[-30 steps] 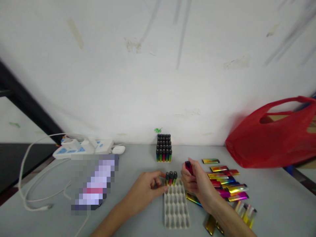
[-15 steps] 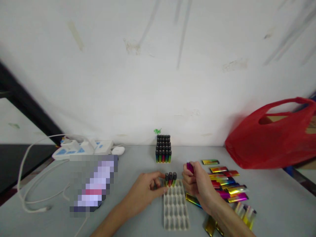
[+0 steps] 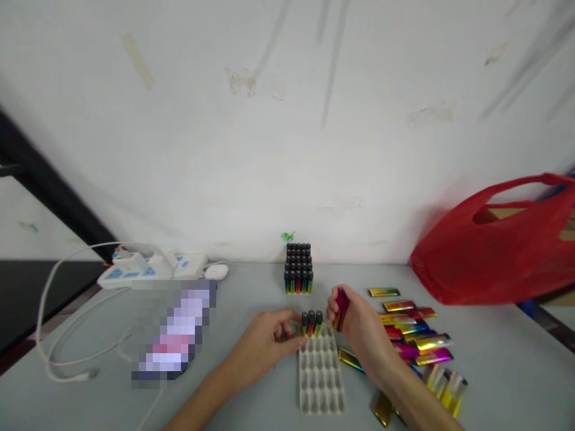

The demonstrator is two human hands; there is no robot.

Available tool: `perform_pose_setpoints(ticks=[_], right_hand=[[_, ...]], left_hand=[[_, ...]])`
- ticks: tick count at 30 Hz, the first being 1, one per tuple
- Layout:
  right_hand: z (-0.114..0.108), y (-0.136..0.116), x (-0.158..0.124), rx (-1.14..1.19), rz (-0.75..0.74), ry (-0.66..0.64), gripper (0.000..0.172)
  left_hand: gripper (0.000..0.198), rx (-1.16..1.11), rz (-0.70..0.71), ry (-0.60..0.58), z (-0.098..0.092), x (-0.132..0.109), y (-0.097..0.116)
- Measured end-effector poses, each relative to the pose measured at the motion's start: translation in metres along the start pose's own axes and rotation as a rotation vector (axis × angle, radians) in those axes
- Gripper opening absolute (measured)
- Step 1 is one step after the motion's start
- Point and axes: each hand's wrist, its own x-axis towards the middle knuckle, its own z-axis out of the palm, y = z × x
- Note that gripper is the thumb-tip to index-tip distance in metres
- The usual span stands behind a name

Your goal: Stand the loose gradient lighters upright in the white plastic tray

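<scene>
A pale tray [image 3: 322, 377] with rows of small slots lies on the table. Three lighters [image 3: 311, 323] with dark tops and shiny coloured bodies stand upright in its far row. My left hand [image 3: 274, 338] grips the tray's far left corner, thumb on the edge and forefinger beside the leftmost lighter. Just right of that row, my right hand [image 3: 354, 323] is closed around a magenta lighter [image 3: 340, 308], held upright above the table. Its lower end is partly hidden by the fingers.
A block of upright lighters [image 3: 298, 269] stands near the wall. Loose shiny lighters [image 3: 415, 341] lie scattered on the right. Behind them sits a red plastic bag [image 3: 489, 263]. On the left are a power strip [image 3: 188, 266], white cables and a pixelated phone [image 3: 179, 329].
My right hand has turned the magenta lighter upright, showing more of its body, and shifted slightly left towards the tray's far row. My left hand stays at the tray corner.
</scene>
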Motion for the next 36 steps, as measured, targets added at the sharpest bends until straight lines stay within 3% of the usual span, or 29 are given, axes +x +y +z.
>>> perform_pose_setpoints(ticks=[5,13,22,31,36], right_hand=[[0.005,0.006,-0.001,0.159,0.071,-0.015,0.037],[0.009,0.013,-0.006,0.193,0.023,-0.029,0.031],[0.012,0.012,-0.011,0.031,-0.085,-0.093,0.018],[0.013,0.011,-0.012,-0.09,-0.116,-0.095,0.008],[0.007,0.012,-0.008,-0.189,-0.202,-0.079,0.011]], left_hand=[[0.03,0.01,-0.01,0.013,0.0,-0.001,0.003],[0.031,-0.014,0.003,0.019,0.0,-0.001,0.003],[0.03,-0.04,-0.033,0.0,0.0,-0.001,0.002],[0.026,-0.014,0.018,0.011,0.001,0.0,-0.001],[0.026,-0.011,0.016,0.015,0.0,-0.001,0.002]])
